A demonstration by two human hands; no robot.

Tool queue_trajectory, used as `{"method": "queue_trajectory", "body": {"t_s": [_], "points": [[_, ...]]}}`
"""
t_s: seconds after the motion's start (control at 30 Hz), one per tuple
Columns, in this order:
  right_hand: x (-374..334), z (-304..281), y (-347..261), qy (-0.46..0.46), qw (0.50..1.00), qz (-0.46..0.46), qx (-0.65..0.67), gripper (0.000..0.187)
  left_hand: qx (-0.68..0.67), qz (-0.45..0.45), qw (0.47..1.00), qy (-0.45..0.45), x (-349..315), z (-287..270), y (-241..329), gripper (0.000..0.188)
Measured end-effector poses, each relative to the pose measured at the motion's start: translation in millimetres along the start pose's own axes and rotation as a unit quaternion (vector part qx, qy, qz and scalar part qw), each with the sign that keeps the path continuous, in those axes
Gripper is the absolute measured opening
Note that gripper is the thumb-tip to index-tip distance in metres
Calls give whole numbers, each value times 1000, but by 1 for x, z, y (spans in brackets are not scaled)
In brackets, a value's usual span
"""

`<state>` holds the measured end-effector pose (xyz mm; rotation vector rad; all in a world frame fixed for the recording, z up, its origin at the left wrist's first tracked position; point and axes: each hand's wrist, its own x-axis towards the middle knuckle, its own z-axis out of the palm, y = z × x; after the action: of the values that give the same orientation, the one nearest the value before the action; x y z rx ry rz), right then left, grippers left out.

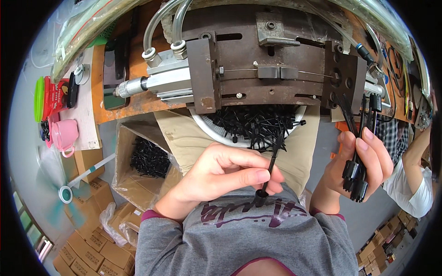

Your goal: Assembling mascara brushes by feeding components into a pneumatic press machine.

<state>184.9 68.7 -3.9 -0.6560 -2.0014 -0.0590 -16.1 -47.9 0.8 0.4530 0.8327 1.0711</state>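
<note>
Between the thumb and fingers of my left hand [230,172] is one black mascara wand [272,165], its bristles up and its short cap end down. My right hand [357,163] is closed round a bunch of mascara wands [353,172], with caps pointing both ways. Below the machine's front edge, on my lap, a white basin [212,129] holds a heap of loose black wands [258,126]. In front of me stands a brown metal fixture [276,50] with a thin rod [239,70] running across it through small blocks; neither hand touches it.
Air cylinders [172,78] with clear hoses flank the fixture. Left of my lap, a lined carton [124,161] contains more black wands. A pink cup [64,134], a phone [115,83] and a spinning fan [65,194] are further left. Another person's arm [414,170] shows at right.
</note>
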Motion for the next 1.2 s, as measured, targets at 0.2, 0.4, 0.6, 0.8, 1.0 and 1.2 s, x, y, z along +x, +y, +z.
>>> {"method": "queue_trajectory", "body": {"t_s": [0.2, 0.4, 0.6, 0.8, 1.0, 1.2], "points": [[0, 0, -1, -4, 1000, 2, 7, 21, -16, 5, 1000, -13, 0, -2, -1, 19], [0, 1, -2, -7, 1000, 2, 12, 21, -14, -5, 1000, -25, -3, -1, 2, 21], [-2, 2, -3, -2, 1000, 13, 17, 21, -43, -25, 999, -22, -7, 2, 8, 21], [-6, -1, -7, -20, 998, 49, 18, 37, -74, -27, 997, -20, -11, 6, 14, 19], [-3, 1, -2, -2, 1000, -2, 1, 19, -60, -35, 998, -5, -14, 13, 23, 14], [-3, 1, -3, -6, 1000, -2, 4, 19, -67, -32, 997, 7, -16, 13, 23, 12]]}}
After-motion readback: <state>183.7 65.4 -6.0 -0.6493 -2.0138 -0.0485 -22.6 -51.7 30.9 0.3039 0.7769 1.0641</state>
